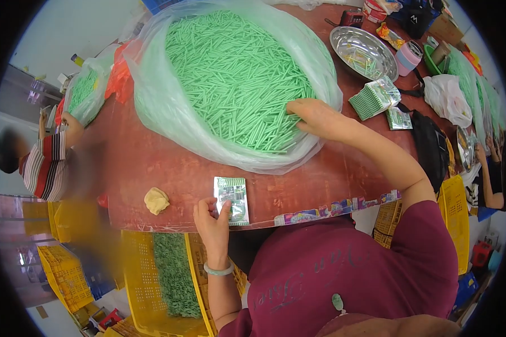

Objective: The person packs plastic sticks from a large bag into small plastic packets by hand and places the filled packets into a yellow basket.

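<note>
A big clear plastic bag (152, 106) lies wide open on the table, heaped with thin light-green sticks (236, 73). At the right side of the heap, my right hand (315, 117) has its fingers curled together among the sticks; its fingertips are partly hidden. My left hand (212, 216) is at the table's front edge, thumb and fingers closed on a flat green-and-silver packet (231, 196). To its left sits a crumpled, pale yellow lump (156, 200).
A stack of similar packets (375, 97), a steel bowl (364, 53) and a pink-lidded jar (409, 57) stand at the right. Below the front edge is a yellow crate (140, 281) holding green packets (176, 275). A co-worker (45, 160) is at the left.
</note>
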Available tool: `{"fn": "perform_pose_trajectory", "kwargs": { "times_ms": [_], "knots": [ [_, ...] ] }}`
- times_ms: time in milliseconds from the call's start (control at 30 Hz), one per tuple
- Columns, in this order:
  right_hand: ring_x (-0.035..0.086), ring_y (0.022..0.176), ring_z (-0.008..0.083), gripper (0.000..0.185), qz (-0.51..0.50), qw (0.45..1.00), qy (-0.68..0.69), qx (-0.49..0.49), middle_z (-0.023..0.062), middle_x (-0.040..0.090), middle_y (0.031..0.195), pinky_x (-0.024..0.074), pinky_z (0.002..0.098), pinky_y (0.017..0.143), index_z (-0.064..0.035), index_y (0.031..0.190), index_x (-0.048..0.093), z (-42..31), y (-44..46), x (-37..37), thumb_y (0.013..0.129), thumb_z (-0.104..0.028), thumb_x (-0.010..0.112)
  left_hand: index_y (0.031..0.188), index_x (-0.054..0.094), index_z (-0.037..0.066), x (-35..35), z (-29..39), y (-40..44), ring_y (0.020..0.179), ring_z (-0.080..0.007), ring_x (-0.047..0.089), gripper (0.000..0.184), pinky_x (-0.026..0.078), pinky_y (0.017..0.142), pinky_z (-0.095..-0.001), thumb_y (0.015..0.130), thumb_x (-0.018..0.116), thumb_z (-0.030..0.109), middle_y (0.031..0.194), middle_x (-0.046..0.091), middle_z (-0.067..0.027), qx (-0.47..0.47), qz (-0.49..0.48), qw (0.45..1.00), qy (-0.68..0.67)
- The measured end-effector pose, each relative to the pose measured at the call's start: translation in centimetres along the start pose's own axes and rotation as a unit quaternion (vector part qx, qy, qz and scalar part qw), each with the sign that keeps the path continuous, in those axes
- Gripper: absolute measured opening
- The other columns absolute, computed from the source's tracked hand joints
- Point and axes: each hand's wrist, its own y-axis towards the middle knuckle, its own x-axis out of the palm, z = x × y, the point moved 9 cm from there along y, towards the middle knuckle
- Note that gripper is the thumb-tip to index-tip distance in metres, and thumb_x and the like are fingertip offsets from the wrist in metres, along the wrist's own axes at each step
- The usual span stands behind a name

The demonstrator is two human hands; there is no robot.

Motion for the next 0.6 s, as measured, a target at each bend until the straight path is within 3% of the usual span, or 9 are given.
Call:
{"fn": "perform_pose_trajectory", "kwargs": {
  "times_ms": [167,233,433,600],
  "knots": [
    [0.06,0.092,0.0417,0.027,-0.018,0.999,-0.031,0.039,0.0208,0.061,0.093,0.0468,0.0488,0.079,0.0012,0.1,0.052,0.9,0.2,0.3,0.074,0.003,0.059,0.092,0.057,0.001,0.3,-1.0,0.2,0.068,-0.0105,0.049,0.022,0.044,0.061,-0.0251,0.081,0.076,0.008,0.081,0.054,-0.0032,-0.009,0.001,0.999,-0.05],
    [0.06,0.092,0.0416,0.029,-0.002,0.999,-0.026,0.039,0.0208,0.061,0.093,0.0472,0.0481,0.08,0.0012,0.101,0.052,1.5,0.0,0.1,0.074,0.002,0.061,0.09,0.057,0.001,0.5,-1.9,0.2,0.067,-0.0129,0.049,0.022,0.044,0.061,-0.0267,0.08,0.076,0.006,0.078,0.054,-0.0041,-0.078,-0.019,0.991,-0.104],
    [0.06,0.095,0.0406,0.035,-0.003,0.998,0.034,0.059,0.0215,0.063,0.096,0.0479,0.0455,0.081,0.001,0.105,0.053,1.1,0.0,-0.3,0.073,0.0,0.066,0.087,0.059,-0.001,0.7,-2.9,-0.1,0.068,-0.0071,0.048,0.015,0.043,0.061,-0.0237,0.084,0.073,0.004,0.078,0.056,-0.0018,-0.09,0.012,0.978,-0.188],
    [0.06,0.096,0.041,0.035,0.005,0.998,0.048,0.038,0.0212,0.062,0.097,0.0479,0.0454,0.082,0.0009,0.105,0.053,1.0,-0.2,0.1,0.074,-0.001,0.067,0.088,0.064,-0.002,0.2,-2.6,-0.4,0.07,-0.0077,0.051,0.009,0.044,0.064,-0.0236,0.085,0.071,0.002,0.082,0.058,-0.0023,-0.088,0.044,0.977,-0.189]
  ]
}}
